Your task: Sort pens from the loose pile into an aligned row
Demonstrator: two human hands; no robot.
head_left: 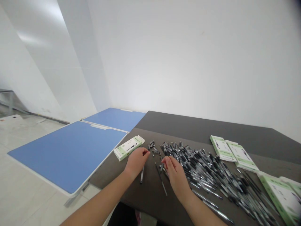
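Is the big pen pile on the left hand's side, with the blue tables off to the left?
Not quite: the big pile of pens is on the side of the right hand, not the left hand, as the head view shows. The blue tables are off to the left, as you said.

The left hand (136,163) is hovering with its fingers (145,152) pinching together, just beside the right hand (176,179), which is angling downward, its bare forearm (202,213) stretching forward.

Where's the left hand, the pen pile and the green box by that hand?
Left hand (136,162), head view, back of hand.
Pen pile (207,168), head view, pile's middle.
Green box (128,148), head view, top face.
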